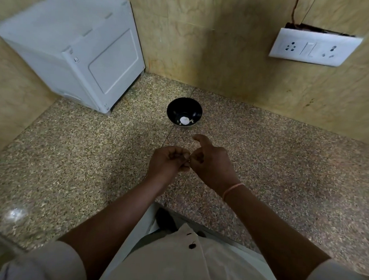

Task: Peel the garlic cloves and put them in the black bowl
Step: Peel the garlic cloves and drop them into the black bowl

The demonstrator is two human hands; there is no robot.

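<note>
Peeling is in hand: the left hand [167,162] and right hand [214,165] meet over the speckled stone counter [284,165]. Their fingers are curled and pinch what seems to be a garlic clove, hidden between them. At twelve o'clock, the round black bowl [172,115] holds a white peeled clove [184,120]. Next, the skin must be stripped, then a short reach forward.

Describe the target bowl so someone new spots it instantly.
Start at the white appliance in the back-left corner of the speckled counter. Just right of it sits the black bowl. It is the only dish there, glossy black with white pieces inside.
</note>
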